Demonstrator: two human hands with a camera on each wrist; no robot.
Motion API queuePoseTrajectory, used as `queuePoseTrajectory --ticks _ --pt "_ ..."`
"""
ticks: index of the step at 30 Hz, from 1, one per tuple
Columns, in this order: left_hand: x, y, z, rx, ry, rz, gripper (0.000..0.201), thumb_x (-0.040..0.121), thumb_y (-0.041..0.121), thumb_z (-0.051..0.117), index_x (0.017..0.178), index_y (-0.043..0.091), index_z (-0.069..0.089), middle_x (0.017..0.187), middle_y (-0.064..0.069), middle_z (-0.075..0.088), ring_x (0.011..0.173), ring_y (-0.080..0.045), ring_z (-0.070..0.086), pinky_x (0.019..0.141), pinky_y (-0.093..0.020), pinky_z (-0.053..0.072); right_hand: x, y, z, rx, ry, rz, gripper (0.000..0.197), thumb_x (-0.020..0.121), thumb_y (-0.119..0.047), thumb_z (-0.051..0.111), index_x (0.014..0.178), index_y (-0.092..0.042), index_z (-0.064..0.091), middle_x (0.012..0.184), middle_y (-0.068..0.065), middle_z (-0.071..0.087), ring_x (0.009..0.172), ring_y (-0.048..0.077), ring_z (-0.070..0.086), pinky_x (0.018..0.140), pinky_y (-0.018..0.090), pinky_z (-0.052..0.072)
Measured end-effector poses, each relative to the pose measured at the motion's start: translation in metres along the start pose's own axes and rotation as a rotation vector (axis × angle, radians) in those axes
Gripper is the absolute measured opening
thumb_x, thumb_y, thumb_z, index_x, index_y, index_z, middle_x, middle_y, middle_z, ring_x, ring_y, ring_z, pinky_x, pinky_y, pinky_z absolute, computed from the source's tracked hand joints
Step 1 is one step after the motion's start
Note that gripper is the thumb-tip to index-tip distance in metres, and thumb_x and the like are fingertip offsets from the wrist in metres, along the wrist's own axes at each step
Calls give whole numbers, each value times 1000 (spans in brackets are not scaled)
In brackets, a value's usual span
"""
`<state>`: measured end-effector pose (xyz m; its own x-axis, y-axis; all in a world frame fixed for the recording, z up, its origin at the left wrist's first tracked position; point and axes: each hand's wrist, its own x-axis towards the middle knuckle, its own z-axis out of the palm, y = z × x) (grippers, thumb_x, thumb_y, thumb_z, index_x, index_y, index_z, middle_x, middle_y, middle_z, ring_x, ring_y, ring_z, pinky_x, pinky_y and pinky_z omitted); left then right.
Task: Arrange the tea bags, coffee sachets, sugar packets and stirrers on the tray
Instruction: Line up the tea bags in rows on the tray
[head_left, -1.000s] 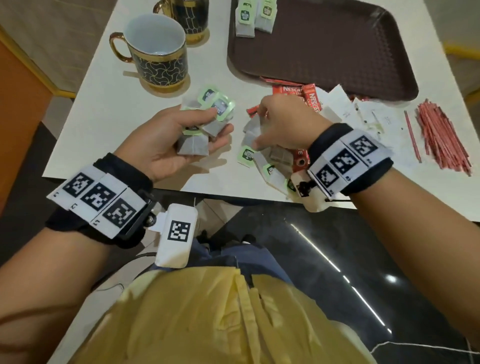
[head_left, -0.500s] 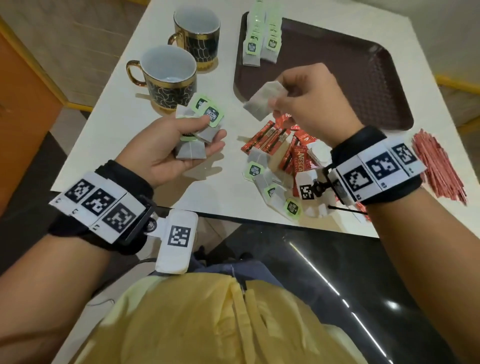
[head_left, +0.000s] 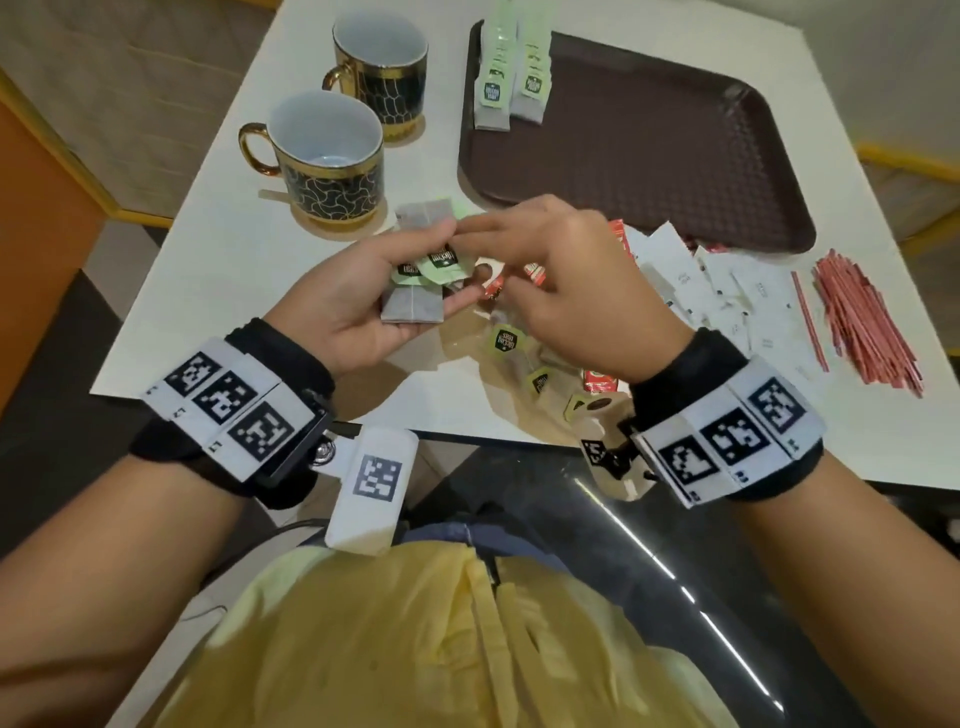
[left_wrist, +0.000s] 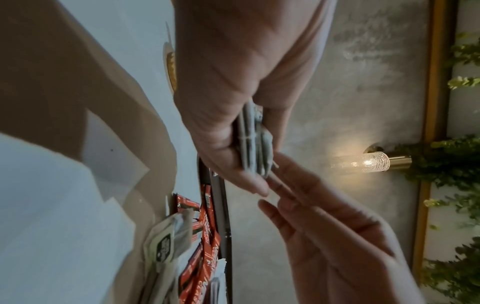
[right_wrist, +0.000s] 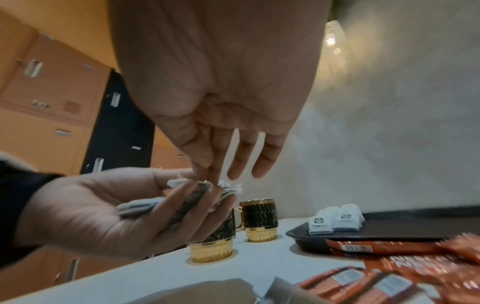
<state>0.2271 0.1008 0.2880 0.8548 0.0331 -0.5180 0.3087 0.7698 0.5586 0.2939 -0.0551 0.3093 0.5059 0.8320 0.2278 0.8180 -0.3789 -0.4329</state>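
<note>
A stack of tea bags (head_left: 413, 306) is gripped in the left hand (head_left: 353, 299), fingers curled beneath. The right hand (head_left: 566, 280), fingers extended, is touching the stack's top with thumb and forefinger. More tea bags are seen on the tray (head_left: 649, 156), far right.

Tray (head_left: 649, 171) mostly bare brown floor; only two rows of tea bags (head_left: 511, 78) along its far-left edge, so approach from near side is open. Two mugs (head_left: 332, 156) stand left of tray, blocking a low sweep from that side. Btwn hands & tray's near rim: red coffee sachets (head_left: 621, 241), then white sugar packets (head_left: 727, 291) to the right, stirrers (head_left: 862, 317) further right. Loose tea bags (head_left: 524, 358) crowd the near table edge under the right wrist
</note>
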Motion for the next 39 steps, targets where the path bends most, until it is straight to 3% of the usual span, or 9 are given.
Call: queuePoseTrajectory --ticks 3,5,8,12,15,26,31,34,39 --pt "0 0 -4 -33 32 -13 25 95 9 55 118 3 61 101 -14 74 82 -22 74 62 -28 60 -3 14 -3 50 133 175 35 83 -3 49 107 -10 74 113 2 70 104 16 62 93 34 49" --pt "-1 2 -7 -45 43 -9 26 95 9 56 119 4 60 104 -14 73 85 -23 74 64 -28 61 -6 25 -3 -9 -43 281 25 89 -13 59 111 -12 71 109 1 68 99 13 60 82 25 49" --pt "-3 3 -10 -45 66 12 21 94 9 56 114 5 62 109 -15 73 89 -23 74 73 -29 61 -8 33 3 -114 -469 368 58 80 -42 75 128 -17 56 109 -5 55 102 15 54 75 23 39" --pt "-7 3 -12 -49 72 21 23 95 10 56 116 5 61 105 -13 74 87 -22 74 67 -27 61 -7 35 9 -103 -597 363 91 64 -48 86 139 -20 42 114 -9 39 100 11 44 80 25 37" --pt "-9 2 -17 -39 77 27 25 95 11 56 118 5 61 104 -12 74 86 -20 74 65 -26 60 -8 39 7 -122 -631 383 82 65 -35 88 133 -21 44 115 -4 44 97 15 48 73 23 40" --pt "-10 2 -22 -41 91 7 25 95 11 56 119 5 61 112 -14 72 93 -23 73 69 -32 61 3 39 16 -33 -440 354 31 72 -15 82 89 -11 56 73 -6 51 64 12 43 55 23 32" --pt "-8 10 -25 -18 98 34 35 94 9 56 129 11 56 119 -16 69 99 -26 71 72 -38 62 14 38 -4 101 -155 367 27 74 -16 80 90 -14 59 87 0 64 73 14 57 67 31 47" --pt "-4 10 -24 18 53 43 43 94 6 54 135 18 52 123 -15 66 97 -27 72 73 -39 62 21 22 -25 481 -39 362 26 79 -7 77 98 -3 60 97 16 67 79 23 67 66 33 58" --pt "-2 8 -12 87 -175 -17 44 87 9 54 131 12 56 119 -16 65 105 -28 66 85 -41 57 25 -1 -28 621 -187 314 19 89 4 63 108 6 62 102 22 65 74 31 62 63 36 57"
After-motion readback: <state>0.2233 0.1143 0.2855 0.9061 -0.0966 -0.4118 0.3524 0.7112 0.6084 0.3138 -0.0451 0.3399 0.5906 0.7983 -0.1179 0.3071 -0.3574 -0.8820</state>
